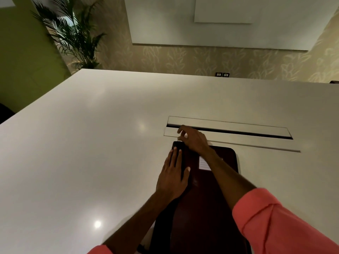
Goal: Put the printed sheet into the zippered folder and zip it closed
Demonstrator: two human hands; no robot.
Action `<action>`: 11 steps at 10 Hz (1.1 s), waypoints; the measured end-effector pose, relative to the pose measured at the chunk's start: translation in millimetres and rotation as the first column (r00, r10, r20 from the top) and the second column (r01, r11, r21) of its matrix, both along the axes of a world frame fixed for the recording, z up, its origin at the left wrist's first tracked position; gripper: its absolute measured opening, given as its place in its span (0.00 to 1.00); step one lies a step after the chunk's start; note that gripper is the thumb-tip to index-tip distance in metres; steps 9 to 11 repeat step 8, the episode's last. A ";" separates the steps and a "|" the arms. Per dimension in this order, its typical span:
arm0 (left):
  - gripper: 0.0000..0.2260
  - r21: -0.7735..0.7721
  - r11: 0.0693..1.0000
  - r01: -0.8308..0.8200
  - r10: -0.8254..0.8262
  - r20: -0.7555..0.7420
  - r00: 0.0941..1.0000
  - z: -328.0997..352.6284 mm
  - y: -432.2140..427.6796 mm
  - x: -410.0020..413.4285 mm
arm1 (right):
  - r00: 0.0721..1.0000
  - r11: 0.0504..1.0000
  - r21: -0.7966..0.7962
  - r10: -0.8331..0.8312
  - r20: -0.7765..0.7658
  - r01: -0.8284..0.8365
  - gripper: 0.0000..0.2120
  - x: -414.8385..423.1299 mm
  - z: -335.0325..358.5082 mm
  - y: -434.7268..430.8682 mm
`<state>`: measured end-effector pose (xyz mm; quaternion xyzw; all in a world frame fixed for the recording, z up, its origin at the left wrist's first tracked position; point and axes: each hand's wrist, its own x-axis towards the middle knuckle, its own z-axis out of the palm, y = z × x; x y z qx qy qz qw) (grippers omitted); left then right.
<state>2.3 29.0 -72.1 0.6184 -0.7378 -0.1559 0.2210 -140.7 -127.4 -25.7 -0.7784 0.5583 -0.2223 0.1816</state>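
- Nearest us, our pink sleeve (271,222) on the right arm crosses over the zippered folder (205,198), a dark maroon case that lies flat on the white table (82,143) and runs away from us.
- Our left hand (173,177) lies palm-down on the folder's left edge, fingers (175,153) spread flat and gripping nothing, their tips close to the far left corner. We judge it is there to pin the case.
- Just right of the left thumb, a small lined label (204,163) shows on the cover, half hidden by the right forearm.
- Beyond the left fingertips, our right hand (194,139) reaches over the far left corner with fingers curled toward the thumb. It looks like a pinch on the zipper pull, but we cannot see the pull itself, so we cannot tell.
- The printed sheet is not clearly in view; a pale sliver beside the right wrist at the far edge may be paper, which we cannot confirm.
- To zip well, we should keep the left palm pressing close behind the pinch, pull along the track rather than upward, and tuck in any paper before the slider reaches it.
- Past the right fingertips, the cable slot (238,133) sits in the tabletop, clear of the folder.
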 end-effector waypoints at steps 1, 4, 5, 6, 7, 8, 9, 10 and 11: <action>0.34 0.016 1.000 -0.016 0.016 -0.027 0.999 5.3 -1.0 -1.7 | 0.982 0.986 -0.057 -0.152 0.111 0.159 0.10 -0.4 -14.0 19.7; 0.22 -0.115 0.990 0.076 -0.048 0.232 0.972 57.9 -22.5 -12.0 | 0.926 0.902 -0.243 -0.376 -0.036 0.356 0.18 -68.4 -7.3 116.9; 0.28 -0.124 0.987 0.098 -0.065 0.246 0.967 40.9 -33.5 -9.6 | 0.916 0.897 -0.255 -0.393 -0.079 0.362 0.20 -78.3 -5.2 121.1; 0.32 -0.165 0.983 0.083 -0.031 0.294 0.955 34.3 -37.5 4.4 | 0.910 0.899 -0.252 -0.397 -0.123 0.358 0.23 -72.5 -0.7 123.8; 0.33 -0.263 0.957 0.126 -0.042 0.301 0.953 38.1 -31.2 -6.5 | 0.895 0.877 -0.285 -0.431 -0.113 0.386 0.24 -82.4 -2.0 129.2; 0.33 -0.347 0.926 0.150 -0.034 0.317 0.948 56.4 -35.9 -11.6 | 0.883 0.845 -0.347 -0.461 -0.090 0.406 0.24 -84.0 9.3 131.6; 0.33 -0.347 0.926 0.150 -0.034 0.317 0.948 56.4 -35.9 -11.6 | 0.883 0.845 -0.347 -0.461 -0.090 0.406 0.24 -84.0 9.3 131.6; 0.33 -0.347 0.926 0.150 -0.034 0.317 0.948 56.4 -35.9 -11.6 | 0.883 0.845 -0.347 -0.461 -0.090 0.406 0.24 -84.0 9.3 131.6; 0.33 -0.347 0.926 0.150 -0.034 0.317 0.948 56.4 -35.9 -11.6 | 0.883 0.845 -0.347 -0.461 -0.090 0.406 0.24 -84.0 9.3 131.6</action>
